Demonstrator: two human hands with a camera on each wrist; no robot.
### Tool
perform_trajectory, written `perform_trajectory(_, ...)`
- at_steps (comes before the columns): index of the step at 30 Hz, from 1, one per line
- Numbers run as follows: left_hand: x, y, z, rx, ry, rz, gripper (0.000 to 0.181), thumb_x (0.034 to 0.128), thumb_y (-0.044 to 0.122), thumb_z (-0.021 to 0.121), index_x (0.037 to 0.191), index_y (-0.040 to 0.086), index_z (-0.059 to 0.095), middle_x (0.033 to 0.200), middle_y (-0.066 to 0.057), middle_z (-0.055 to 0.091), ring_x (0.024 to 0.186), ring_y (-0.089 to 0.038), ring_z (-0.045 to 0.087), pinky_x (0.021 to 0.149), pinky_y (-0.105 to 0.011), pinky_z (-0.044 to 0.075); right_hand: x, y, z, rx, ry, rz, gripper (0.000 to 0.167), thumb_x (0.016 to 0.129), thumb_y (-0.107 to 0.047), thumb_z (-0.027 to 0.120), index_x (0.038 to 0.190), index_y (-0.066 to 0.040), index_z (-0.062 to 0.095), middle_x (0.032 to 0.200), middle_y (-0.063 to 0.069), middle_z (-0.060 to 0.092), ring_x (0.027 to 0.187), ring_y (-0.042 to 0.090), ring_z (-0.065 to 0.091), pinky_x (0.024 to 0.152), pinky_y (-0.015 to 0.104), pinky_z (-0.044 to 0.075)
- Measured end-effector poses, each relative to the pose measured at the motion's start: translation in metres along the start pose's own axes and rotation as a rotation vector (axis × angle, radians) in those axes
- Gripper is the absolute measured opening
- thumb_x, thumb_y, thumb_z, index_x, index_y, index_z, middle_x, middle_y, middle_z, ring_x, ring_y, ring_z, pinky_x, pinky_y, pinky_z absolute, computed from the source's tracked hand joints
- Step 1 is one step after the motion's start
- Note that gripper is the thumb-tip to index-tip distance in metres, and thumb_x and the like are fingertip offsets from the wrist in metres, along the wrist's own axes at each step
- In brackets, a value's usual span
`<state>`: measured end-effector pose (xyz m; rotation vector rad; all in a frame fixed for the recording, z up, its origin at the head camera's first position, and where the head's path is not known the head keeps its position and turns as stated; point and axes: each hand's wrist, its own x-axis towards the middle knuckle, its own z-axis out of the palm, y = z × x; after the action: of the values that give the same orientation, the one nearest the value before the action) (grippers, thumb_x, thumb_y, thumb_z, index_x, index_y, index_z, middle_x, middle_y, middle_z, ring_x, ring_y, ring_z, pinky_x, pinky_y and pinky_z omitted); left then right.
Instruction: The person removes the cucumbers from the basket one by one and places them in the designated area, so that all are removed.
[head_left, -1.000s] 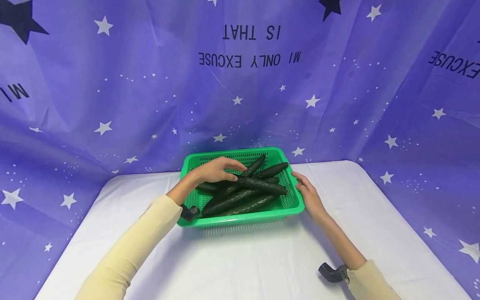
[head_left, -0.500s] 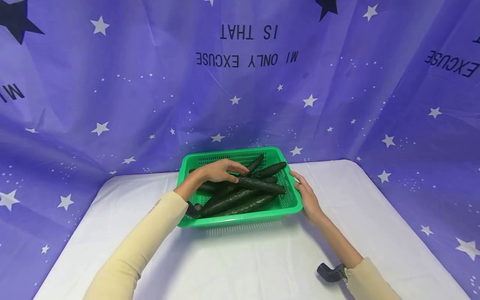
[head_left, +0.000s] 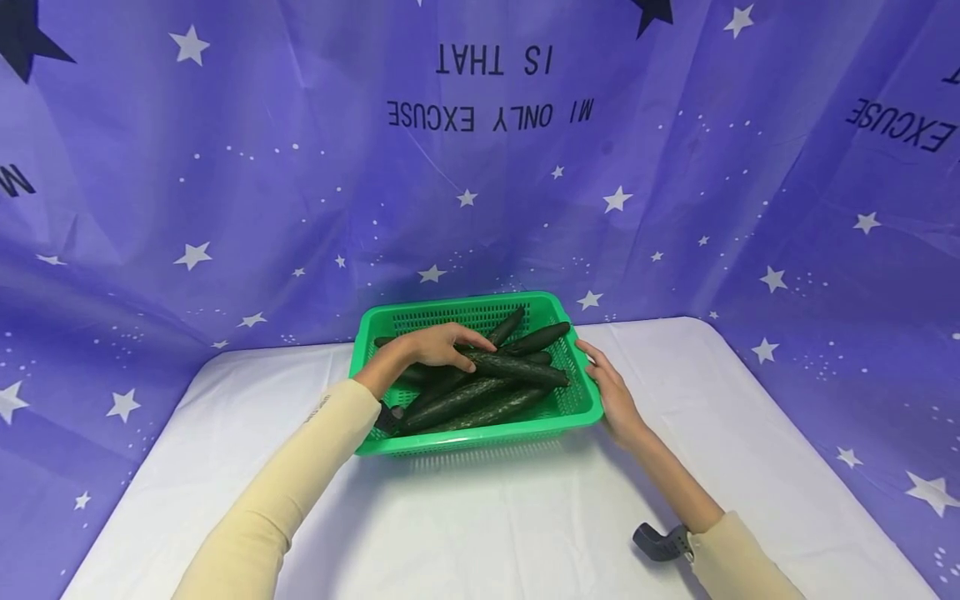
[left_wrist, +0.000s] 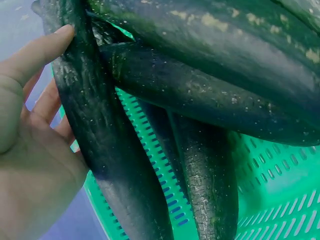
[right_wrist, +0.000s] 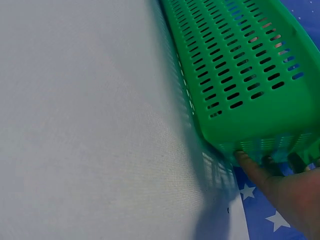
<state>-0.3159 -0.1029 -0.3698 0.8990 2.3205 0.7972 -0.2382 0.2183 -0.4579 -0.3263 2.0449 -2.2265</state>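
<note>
Several dark green cucumbers [head_left: 517, 367] [left_wrist: 110, 125] lie crosswise in a green slotted basket [head_left: 480, 437] [right_wrist: 240, 65]. My left hand [head_left: 435, 344] [left_wrist: 37, 145] reaches over the basket's left part. It grips one cucumber at the top of the pile, thumb across its upper side and fingers round the far side. My right hand [head_left: 618, 400] [right_wrist: 295, 197] is at the basket's right end, its fairly straight fingers touching the outside of the end wall; some of them are partly hidden in the right wrist view.
The basket stands at the back of a table with a white cloth [head_left: 480, 533] [right_wrist: 90, 120], close to a purple curtain [head_left: 480, 242] printed with stars and letters. Dark curved pieces [head_left: 660, 543] are fixed at both wrists.
My left hand has shifted slightly right and down over the cucumber, its thumb lying further along it. My right hand keeps its place at the basket's end. The head view has drifted slightly.
</note>
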Motion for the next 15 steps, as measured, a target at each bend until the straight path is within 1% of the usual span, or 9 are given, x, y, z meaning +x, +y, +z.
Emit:
perform_trajectory(4,0.0025,-0.0018,0.0005,0.024,-0.011,-0.008,0.050,0.0976,0.010,0.066,0.146,0.015,0.054,0.156,-0.008,0.039,0.146,-0.031,0.028,0.114,-0.052,0.029,0.0000,0.0000,-0.0006,-0.003,-0.013,-0.003,0.050,0.110,-0.017,0.026,0.159,-0.014,0.025,0.149,0.023,0.035,0.100,0.012,0.063,0.080,0.028,0.055)
perform_trajectory(6,0.0038,-0.0024,0.0004,0.030,-0.010,0.004,0.049,0.0975,0.009,0.066,0.145,0.014,0.055,0.155,-0.008,0.040,0.145,-0.032,0.029,0.114,-0.052,0.029,-0.0002,0.0001,-0.0011,-0.004,-0.014,-0.003,0.050,0.109,-0.016,0.027,0.159,-0.014,0.024,0.149,0.023,0.035,0.100,0.012,0.063,0.080,0.028,0.055)
perform_trajectory(8,0.0038,-0.0015,-0.0003,0.029,-0.006,0.013,0.049,0.0974,0.009,0.066,0.145,0.014,0.055,0.154,-0.008,0.042,0.144,-0.032,0.030,0.114,-0.052,0.029,-0.0003,0.0001,-0.0013,0.007,-0.013,0.001,0.051,0.109,-0.015,0.029,0.159,-0.014,0.024,0.146,0.024,0.037,0.099,0.015,0.063,0.079,0.029,0.056)
perform_trajectory(11,0.0022,0.0014,-0.0012,0.031,0.001,0.030,0.047,0.0974,0.009,0.066,0.144,0.013,0.056,0.153,-0.008,0.043,0.144,-0.032,0.032,0.113,-0.052,0.030,-0.0002,-0.0001,-0.0014,0.031,-0.012,0.019,0.053,0.108,-0.014,0.033,0.160,-0.016,0.023,0.145,0.024,0.037,0.099,0.018,0.064,0.079,0.031,0.057)
perform_trajectory(13,0.0002,0.0034,-0.0019,0.031,0.013,0.029,0.047,0.0975,0.010,0.066,0.143,0.014,0.057,0.153,-0.008,0.043,0.143,-0.032,0.033,0.113,-0.052,0.030,0.0000,-0.0001,-0.0015,0.047,-0.018,0.031,0.054,0.108,-0.014,0.037,0.160,-0.017,0.022,0.146,0.023,0.036,0.100,0.019,0.064,0.080,0.033,0.057)
perform_trajectory(15,-0.0010,0.0050,-0.0029,0.035,0.027,0.040,0.047,0.0977,0.010,0.066,0.143,0.014,0.057,0.153,-0.008,0.044,0.143,-0.031,0.033,0.113,-0.052,0.030,-0.0001,0.0005,-0.0022,0.057,-0.028,0.038,0.056,0.108,-0.015,0.039,0.160,-0.017,0.021,0.151,0.022,0.032,0.102,0.018,0.064,0.082,0.033,0.057)
